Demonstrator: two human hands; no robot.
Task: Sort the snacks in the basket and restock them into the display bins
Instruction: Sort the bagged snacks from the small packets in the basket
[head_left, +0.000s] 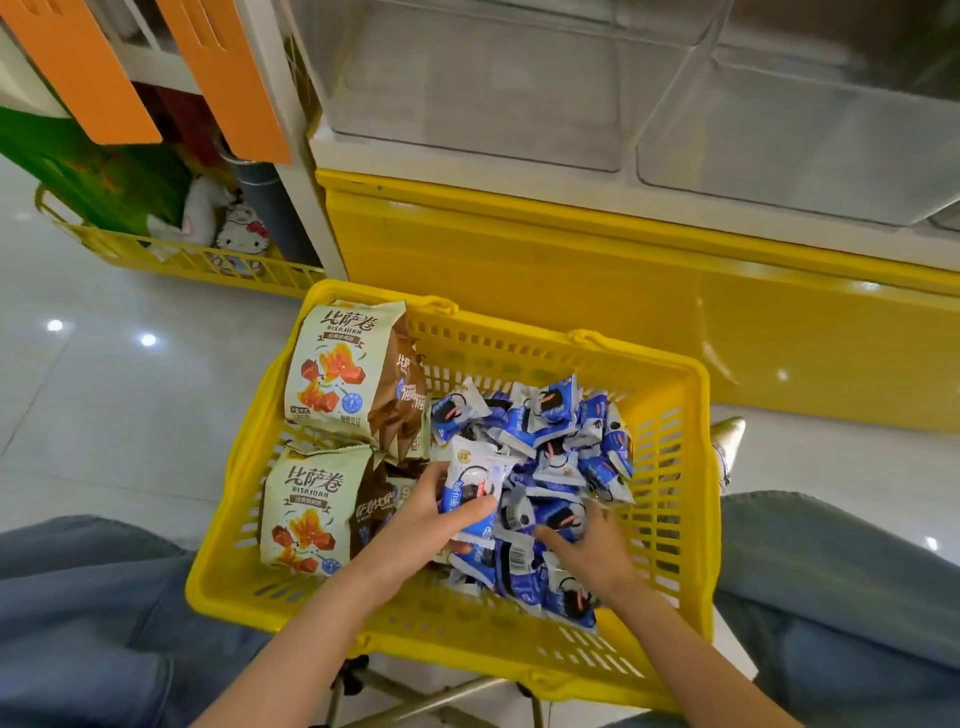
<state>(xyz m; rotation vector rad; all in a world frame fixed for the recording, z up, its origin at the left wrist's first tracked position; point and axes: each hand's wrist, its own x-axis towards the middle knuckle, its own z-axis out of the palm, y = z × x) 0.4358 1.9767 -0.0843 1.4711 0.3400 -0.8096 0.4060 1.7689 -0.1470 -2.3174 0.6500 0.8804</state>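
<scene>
Nearly upright, long axis running away from the person, a blue-and-white packet (475, 486) is pinched in the left hand (423, 522) above the loose pile (558, 434) of like packets filling the right side of the yellow basket (672, 467), two cream bags (332, 364) at its left, the right hand (595, 553) on the pile, its grip impossible to tell.

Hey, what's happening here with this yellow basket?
A person is sorting snacks in a yellow basket. The left hand grips a small blue-and-white packet, and the right hand reaches into the pile of matching packets. Big cream bags stand at the basket's left side. The clear display bins above show nothing inside.
</scene>
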